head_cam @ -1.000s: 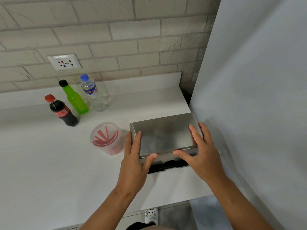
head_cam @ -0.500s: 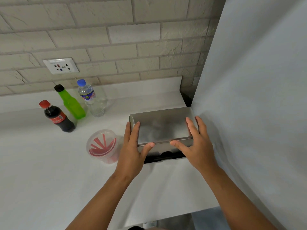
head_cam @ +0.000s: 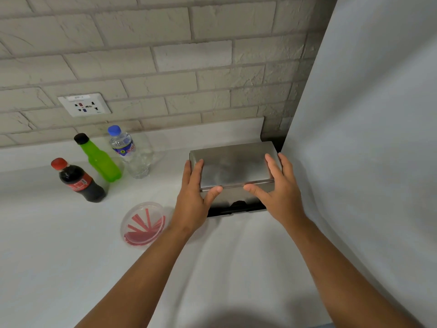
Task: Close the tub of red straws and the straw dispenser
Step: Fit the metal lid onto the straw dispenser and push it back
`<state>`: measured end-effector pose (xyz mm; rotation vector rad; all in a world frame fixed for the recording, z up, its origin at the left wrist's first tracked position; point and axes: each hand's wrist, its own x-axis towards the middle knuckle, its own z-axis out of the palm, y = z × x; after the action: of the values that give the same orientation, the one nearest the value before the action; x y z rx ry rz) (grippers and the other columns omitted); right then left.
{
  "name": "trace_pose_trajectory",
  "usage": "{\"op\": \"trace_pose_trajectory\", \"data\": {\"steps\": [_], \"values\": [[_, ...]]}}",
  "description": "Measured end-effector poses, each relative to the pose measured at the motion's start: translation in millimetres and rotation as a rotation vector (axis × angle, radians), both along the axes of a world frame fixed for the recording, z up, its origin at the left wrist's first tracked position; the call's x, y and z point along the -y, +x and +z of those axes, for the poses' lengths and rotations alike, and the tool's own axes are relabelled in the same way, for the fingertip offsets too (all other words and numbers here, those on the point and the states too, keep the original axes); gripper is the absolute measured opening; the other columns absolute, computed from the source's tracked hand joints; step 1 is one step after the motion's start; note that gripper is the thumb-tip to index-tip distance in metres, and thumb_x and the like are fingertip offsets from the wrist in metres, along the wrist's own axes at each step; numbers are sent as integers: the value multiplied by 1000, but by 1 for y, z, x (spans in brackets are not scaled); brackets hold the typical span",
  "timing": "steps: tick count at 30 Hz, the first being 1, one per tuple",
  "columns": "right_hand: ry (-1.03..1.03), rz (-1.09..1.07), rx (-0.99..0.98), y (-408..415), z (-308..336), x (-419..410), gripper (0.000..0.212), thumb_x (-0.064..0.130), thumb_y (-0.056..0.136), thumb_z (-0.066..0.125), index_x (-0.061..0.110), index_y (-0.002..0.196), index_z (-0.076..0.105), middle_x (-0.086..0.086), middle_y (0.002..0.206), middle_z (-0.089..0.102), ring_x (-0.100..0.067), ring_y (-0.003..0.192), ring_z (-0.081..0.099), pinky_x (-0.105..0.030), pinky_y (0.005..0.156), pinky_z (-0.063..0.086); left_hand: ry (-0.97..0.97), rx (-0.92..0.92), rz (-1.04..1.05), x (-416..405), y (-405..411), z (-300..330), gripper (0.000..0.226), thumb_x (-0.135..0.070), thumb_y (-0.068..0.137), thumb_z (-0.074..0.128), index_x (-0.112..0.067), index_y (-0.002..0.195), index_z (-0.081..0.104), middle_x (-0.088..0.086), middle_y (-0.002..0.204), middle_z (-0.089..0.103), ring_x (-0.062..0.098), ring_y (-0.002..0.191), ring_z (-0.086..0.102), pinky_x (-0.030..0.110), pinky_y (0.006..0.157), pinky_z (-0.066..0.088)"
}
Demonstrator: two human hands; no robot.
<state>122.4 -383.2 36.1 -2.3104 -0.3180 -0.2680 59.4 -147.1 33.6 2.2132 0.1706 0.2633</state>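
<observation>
The steel straw dispenser (head_cam: 233,165) sits on the white counter against the grey panel on the right, its lid lying flat on top. My left hand (head_cam: 192,200) rests on the lid's left end, fingers over the top and thumb at its front edge. On the lid's right end lies my right hand (head_cam: 280,194), placed the same way. The dark slot at the dispenser's front base shows between my thumbs. A clear round tub of red straws (head_cam: 143,223) stands left of my left wrist with a clear lid on it.
A cola bottle (head_cam: 79,182), a green bottle (head_cam: 99,159) and a water bottle (head_cam: 130,151) stand at the back left, below a wall socket (head_cam: 84,105). A tall grey panel (head_cam: 366,138) walls off the right side. The white counter (head_cam: 59,245) stretches to the left and front.
Both hands have stayed on the dispenser lid in the same grip. The camera has pulled back and tilted up, so everything sits lower in view.
</observation>
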Motion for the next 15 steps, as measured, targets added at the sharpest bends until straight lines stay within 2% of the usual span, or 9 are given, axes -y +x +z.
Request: {"op": "trace_pose_trajectory", "data": {"steps": [5, 8, 10, 12, 15], "values": [[-4, -6, -17, 35, 1, -8, 99, 78, 76, 69, 35, 159, 36, -1, 172, 19, -28, 154, 35, -54, 112, 48, 8, 6, -8, -9, 36, 0, 85, -65, 92, 61, -38, 162, 20, 0, 175, 5, 9, 152, 17, 21, 111, 22], [0, -3, -6, 53, 2, -12, 98, 72, 77, 74, 31, 159, 38, -4, 172, 21, -29, 152, 38, -51, 111, 49, 23, 25, -18, -13, 56, -1, 85, -62, 94, 62, -35, 163, 20, 2, 175, 8, -17, 141, 4, 22, 112, 19], [11, -2, 1, 64, 4, -16, 97, 68, 77, 76, 28, 158, 40, -7, 171, 23, -30, 151, 39, -51, 111, 49, 25, 36, -20, -15, 69, -1, 85, -59, 95, 63, -33, 163, 20, 3, 175, 8, -26, 132, -2, 22, 112, 19], [12, -3, 12, 74, 5, -19, 97, 64, 77, 79, 24, 158, 42, -10, 170, 25, -31, 151, 40, -51, 111, 49, 14, 36, -12, -18, 81, 0, 84, -56, 96, 65, -33, 164, 21, 3, 175, 8, -19, 140, 0, 21, 112, 20], [-7, -11, 34, 88, 7, -23, 96, 62, 77, 80, 20, 157, 45, -13, 168, 30, -33, 150, 42, -51, 109, 50, -15, 14, -16, -21, 96, 0, 85, -54, 96, 65, -33, 164, 19, 2, 175, 5, 3, 153, 5, 21, 113, 20]]}}
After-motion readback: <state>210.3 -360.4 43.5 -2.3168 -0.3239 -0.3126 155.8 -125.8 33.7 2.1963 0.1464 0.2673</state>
